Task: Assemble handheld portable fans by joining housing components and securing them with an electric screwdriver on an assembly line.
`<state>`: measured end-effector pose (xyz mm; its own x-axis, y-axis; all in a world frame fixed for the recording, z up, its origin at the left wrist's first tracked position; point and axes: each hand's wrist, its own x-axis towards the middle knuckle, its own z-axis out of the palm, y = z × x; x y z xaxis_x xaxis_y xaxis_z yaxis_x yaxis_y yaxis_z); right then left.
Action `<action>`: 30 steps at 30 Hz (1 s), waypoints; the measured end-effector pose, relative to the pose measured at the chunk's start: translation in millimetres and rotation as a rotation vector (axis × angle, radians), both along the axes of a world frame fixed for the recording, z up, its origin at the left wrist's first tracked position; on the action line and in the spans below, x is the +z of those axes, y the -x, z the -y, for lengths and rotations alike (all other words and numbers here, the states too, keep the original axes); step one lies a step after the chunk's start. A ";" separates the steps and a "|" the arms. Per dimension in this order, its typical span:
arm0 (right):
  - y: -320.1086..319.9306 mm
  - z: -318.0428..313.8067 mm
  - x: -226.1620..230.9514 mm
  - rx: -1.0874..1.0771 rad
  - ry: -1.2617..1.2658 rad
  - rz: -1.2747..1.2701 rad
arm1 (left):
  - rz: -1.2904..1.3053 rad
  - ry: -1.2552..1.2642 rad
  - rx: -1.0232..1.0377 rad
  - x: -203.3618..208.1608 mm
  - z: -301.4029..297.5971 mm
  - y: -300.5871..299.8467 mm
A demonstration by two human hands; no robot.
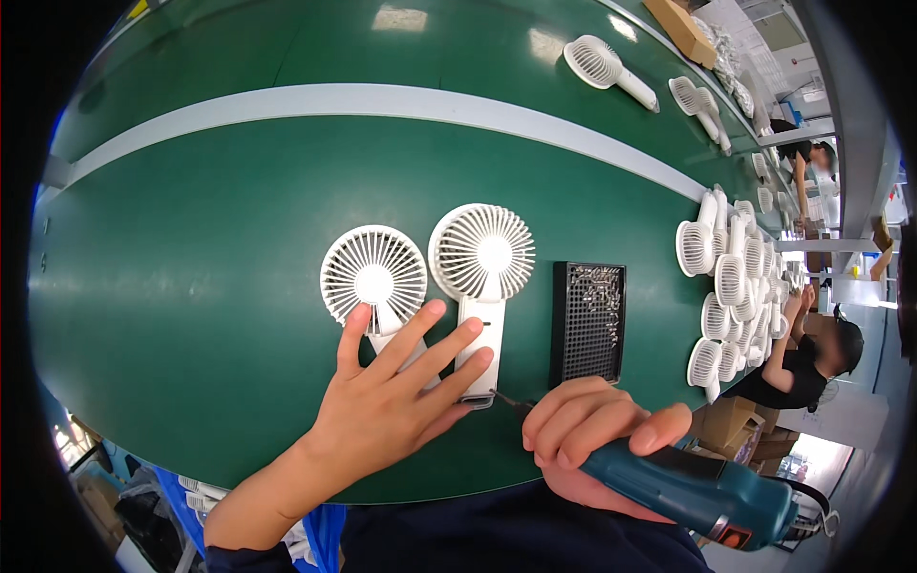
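Two white handheld fans lie side by side on the green table. My left hand [401, 382] is spread flat, fingers apart, across the handles of the left fan [373, 272] and the right fan [484, 250]. In my right hand [597, 435] is a teal electric screwdriver [693, 482], its dark bit pointing left. The bit's tip meets the lower end of the right fan's handle; whether a screw sits there is too small to tell. Just beyond my right hand lies a black screw tray [588, 323] with small metal screws in its grid.
A pile of white fans [731, 277] sits at the table's right edge. More fans [607, 69] lie beyond the pale divider strip [382, 100]. Two other people work at the right. A blue bag [325, 535] with white parts hangs below the near edge.
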<state>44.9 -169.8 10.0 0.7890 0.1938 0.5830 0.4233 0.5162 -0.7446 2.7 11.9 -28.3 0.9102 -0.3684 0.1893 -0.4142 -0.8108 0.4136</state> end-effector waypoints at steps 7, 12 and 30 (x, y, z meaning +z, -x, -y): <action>-36.8 50.9 12.9 -0.171 -0.078 -0.024 | -0.009 -0.039 0.016 2.3 2.1 2.8; -73.6 66.9 -11.1 -0.243 -0.109 0.013 | -0.005 -0.058 0.039 2.4 5.3 3.4; -86.8 66.3 -26.3 -0.357 -0.059 -0.038 | -0.013 -0.035 0.025 2.5 8.0 -1.5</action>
